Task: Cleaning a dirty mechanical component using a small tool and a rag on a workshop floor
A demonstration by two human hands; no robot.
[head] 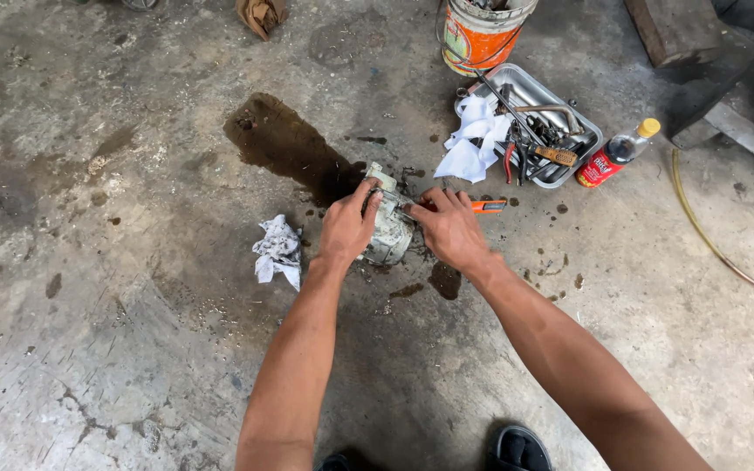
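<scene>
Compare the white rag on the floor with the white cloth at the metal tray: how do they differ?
The white rag lies crumpled on bare concrete beside the left hand; the white cloth drapes over the metal tray rim. The rag looks smaller and greyer, the cloth cleaner. Both are white and untouched.

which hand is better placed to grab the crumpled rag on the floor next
Probably the left hand. The crumpled rag lies on the floor just to its outer side, while the right hand grips the orange-handled tool on the far side of the metal part.
</scene>
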